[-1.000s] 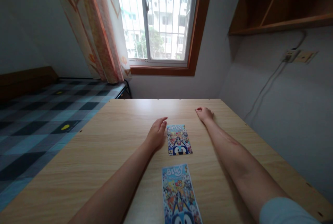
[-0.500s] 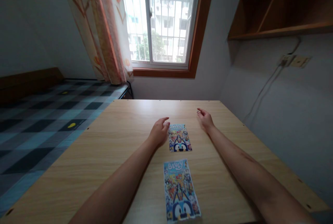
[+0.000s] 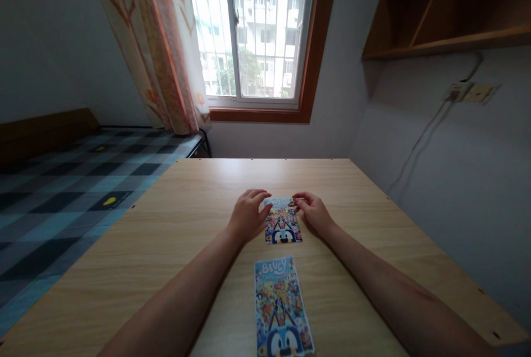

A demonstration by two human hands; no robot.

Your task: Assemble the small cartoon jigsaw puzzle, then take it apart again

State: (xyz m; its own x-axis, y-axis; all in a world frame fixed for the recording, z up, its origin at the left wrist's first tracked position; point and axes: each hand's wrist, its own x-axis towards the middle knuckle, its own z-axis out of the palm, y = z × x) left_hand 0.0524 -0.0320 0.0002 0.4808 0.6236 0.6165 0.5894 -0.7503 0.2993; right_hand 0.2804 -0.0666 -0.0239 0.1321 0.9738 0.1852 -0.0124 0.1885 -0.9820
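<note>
Two colourful cartoon picture cards lie in a line on a light wooden table point(image 3: 166, 246). The smaller card point(image 3: 284, 223) is farther from me; the larger card point(image 3: 282, 307) lies near the front edge. My left hand point(image 3: 248, 214) rests at the smaller card's left edge, its fingers curled with the tips against the far left corner. On the other side, my right hand point(image 3: 313, 210) has its fingers pinched together at the far right corner of the same card. Both forearms lie stretched over the table on either side of the larger card.
A bed with a blue checked cover point(image 3: 62, 185) adjoins the table on the left. A window point(image 3: 257, 31) with a flowered curtain point(image 3: 161, 53) is straight ahead. A wooden shelf point(image 3: 448, 14) and a wall socket with a cable point(image 3: 460, 92) are on the right wall.
My right hand has moved left from the bare table to the smaller card's far right corner. My left hand's fingers have curled onto the card's left edge.
</note>
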